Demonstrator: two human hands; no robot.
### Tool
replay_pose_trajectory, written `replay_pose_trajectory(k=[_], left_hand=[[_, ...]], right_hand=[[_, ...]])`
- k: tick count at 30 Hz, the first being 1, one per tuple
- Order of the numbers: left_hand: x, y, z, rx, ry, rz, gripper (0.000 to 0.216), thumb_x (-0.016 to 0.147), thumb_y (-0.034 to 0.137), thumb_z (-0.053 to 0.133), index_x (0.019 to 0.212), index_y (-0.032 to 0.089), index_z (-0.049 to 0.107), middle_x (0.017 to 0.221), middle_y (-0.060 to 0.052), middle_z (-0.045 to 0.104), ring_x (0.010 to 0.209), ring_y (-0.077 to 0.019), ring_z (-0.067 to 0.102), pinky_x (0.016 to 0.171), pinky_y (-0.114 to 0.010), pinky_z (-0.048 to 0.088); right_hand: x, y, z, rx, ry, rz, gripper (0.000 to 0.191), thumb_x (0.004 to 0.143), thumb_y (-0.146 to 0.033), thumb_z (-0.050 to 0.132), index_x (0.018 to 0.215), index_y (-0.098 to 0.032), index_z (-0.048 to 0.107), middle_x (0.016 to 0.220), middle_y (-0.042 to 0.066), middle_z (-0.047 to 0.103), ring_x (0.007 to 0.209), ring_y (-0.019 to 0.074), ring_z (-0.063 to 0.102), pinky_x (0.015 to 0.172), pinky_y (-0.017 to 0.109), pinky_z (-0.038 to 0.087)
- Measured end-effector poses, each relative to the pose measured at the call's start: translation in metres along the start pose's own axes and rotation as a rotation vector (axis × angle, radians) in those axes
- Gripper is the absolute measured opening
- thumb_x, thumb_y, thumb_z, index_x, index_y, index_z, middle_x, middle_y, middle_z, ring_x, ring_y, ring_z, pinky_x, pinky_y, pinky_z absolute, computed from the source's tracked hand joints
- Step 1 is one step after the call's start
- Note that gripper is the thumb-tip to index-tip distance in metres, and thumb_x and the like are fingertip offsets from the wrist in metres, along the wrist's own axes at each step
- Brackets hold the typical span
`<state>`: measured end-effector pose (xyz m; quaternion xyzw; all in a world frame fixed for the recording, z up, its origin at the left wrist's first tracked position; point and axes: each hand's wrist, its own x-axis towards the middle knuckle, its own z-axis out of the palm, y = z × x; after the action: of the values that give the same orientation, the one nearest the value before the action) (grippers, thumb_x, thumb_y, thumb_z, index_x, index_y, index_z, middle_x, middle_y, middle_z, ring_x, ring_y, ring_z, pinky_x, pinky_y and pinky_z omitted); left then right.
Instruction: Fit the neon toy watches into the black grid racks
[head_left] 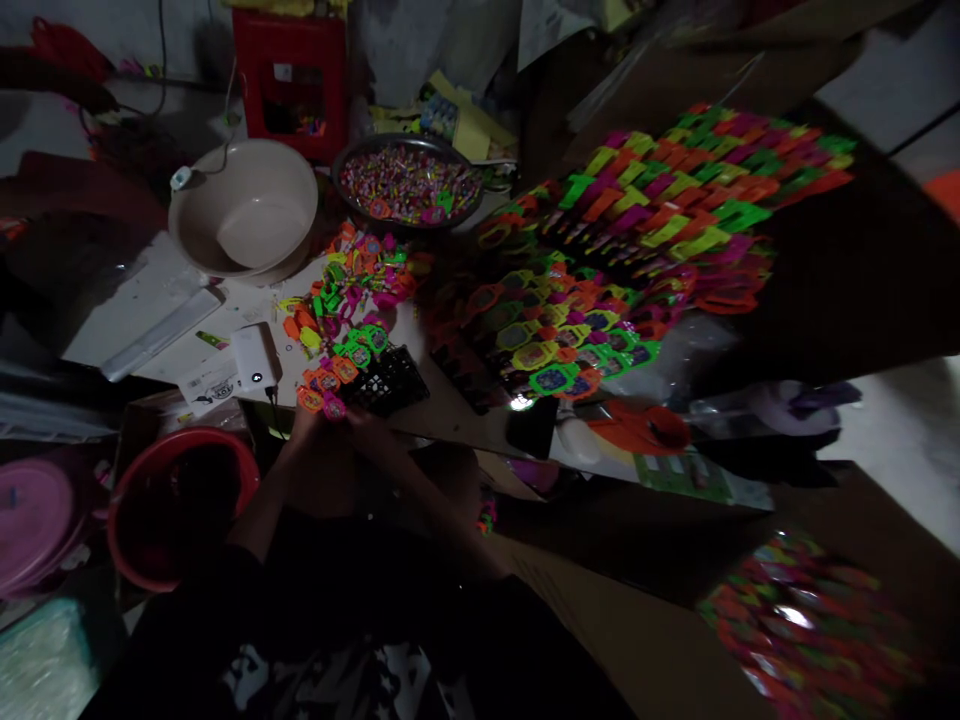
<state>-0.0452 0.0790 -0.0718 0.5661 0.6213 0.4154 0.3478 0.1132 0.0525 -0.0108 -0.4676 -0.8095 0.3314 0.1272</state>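
My left hand (306,424) and my right hand (360,426) are close together at the table's near edge. Both are closed on a pink toy watch (333,405); dim light hides most of the fingers. Orange toy watches (328,376) sit in a row just beyond it, and green toy watches (361,345) lie farther on. Right of these is a black grid rack (394,382), its openings partly uncovered. A loose heap of mixed bright toy watches (352,275) spreads behind the rack.
Behind stand a beige basin (300,215) and a metal bowl (346,215) of small wrapped pieces. Stacked racks of watches (585,310) rise at right. A white power bank (253,358) lies left of my hands, above a red bucket (120,530). Another person's arm (56,75) reaches in at upper left.
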Motion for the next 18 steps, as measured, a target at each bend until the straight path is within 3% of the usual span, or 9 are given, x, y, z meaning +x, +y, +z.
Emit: replay_pose_trajectory(k=[6,11,18], left_hand=[[-0.004,0.003,-0.007,-0.011,0.038,-0.033,0.040,0.088,0.030,0.058,0.124,0.012,0.061,0.132,-0.015,0.063,0.122,-0.0322,0.060,0.104,-0.047,0.050],[-0.001,0.010,-0.012,0.048,-0.001,0.006,0.027,0.077,0.024,0.068,0.101,0.012,0.069,0.119,-0.014,0.070,0.125,-0.0325,0.057,0.113,-0.046,0.040],[0.011,0.024,-0.039,0.235,-0.016,0.031,0.030,0.076,0.027,0.071,0.103,0.017,0.071,0.118,-0.012,0.070,0.117,-0.0308,0.061,0.104,-0.042,0.048]], right_hand=[[0.004,0.006,0.007,-0.054,0.014,-0.013,0.026,0.096,-0.025,0.051,0.114,-0.019,0.069,0.107,0.012,0.072,0.093,0.0225,0.067,0.085,0.028,0.050],[0.013,0.012,-0.002,-0.025,-0.027,0.056,0.024,0.092,-0.027,0.060,0.113,-0.020,0.070,0.108,0.011,0.074,0.096,0.0262,0.069,0.084,0.031,0.052],[0.027,0.002,-0.027,0.250,0.002,-0.118,0.016,0.090,-0.023,0.064,0.100,-0.016,0.073,0.096,0.008,0.076,0.086,0.0204,0.071,0.079,0.028,0.052]])
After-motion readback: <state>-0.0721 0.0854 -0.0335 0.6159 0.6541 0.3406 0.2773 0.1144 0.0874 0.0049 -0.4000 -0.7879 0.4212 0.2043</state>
